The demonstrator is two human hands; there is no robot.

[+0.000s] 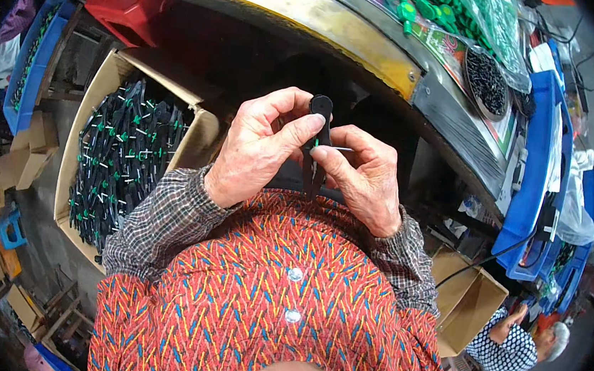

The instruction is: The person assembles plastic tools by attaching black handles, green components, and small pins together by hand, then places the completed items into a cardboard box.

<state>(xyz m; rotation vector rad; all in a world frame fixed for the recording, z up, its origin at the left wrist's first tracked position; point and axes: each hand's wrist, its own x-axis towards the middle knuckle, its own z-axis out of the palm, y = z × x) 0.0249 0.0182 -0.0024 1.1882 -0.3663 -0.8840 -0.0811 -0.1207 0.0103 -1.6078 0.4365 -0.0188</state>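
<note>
In front of my chest, my left hand [265,143] pinches a long black plastic piece [321,105] with a round top end. My right hand [366,174] closes on the same piece lower down, thumb pressed to its middle. A speck of green shows there between the thumbs, and a thin pale pin [342,148] sticks out to the right beside my right fingers. The piece's two dark legs hang below my hands. To the left, an open cardboard box [71,156] holds many similar black pieces [124,158] with green parts and pale pins.
A metal-edged worktable [257,3] curves across the far side. On it lie green plastic parts [435,9] and a bowl of small black parts [486,82]. Blue trays [538,173] stand at right, with a cardboard box [469,295] below them. A co-worker [510,345] sits at lower right.
</note>
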